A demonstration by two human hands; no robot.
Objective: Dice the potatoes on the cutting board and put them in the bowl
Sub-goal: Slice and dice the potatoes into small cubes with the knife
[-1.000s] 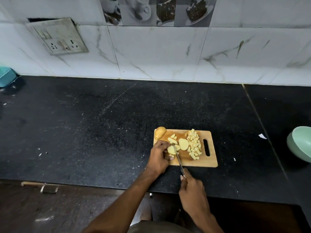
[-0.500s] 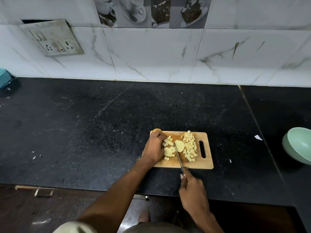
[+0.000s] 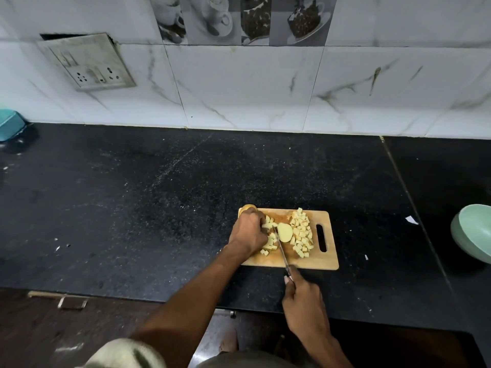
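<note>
Head view, lower centre of the frame: cutting board (image 3: 305,262) flat on the black counter (image 3: 159,208), long axis running left to right, handle slot toward the right. Left hand (image 3: 248,232) curled down over potato pieces (image 3: 268,241) at the board's left half, pinning them; fingertips hidden under the knuckles, so exact hold hard to read. Right hand (image 3: 305,304) below the board's near edge, grip clenched round the handle of the knife (image 3: 282,251). Blade long axis running from lower right up toward upper left, tip pointing away from the body, between the held pieces and a potato half (image 3: 284,232) lying cut face up. Diced cubes (image 3: 301,235) heaped on the right half, close to the slot. Whole potato (image 3: 248,207) peeking out at the board's upper left corner, partly hidden. Green bowl (image 3: 475,232) at the far right edge, well apart from the board.

Risks, as a judgement: blade very near the pinning fingers, so a slip on wet potato could nick them; loose cubes near the board's edges could scatter onto the counter; long carry to the bowl could spill pieces
</note>
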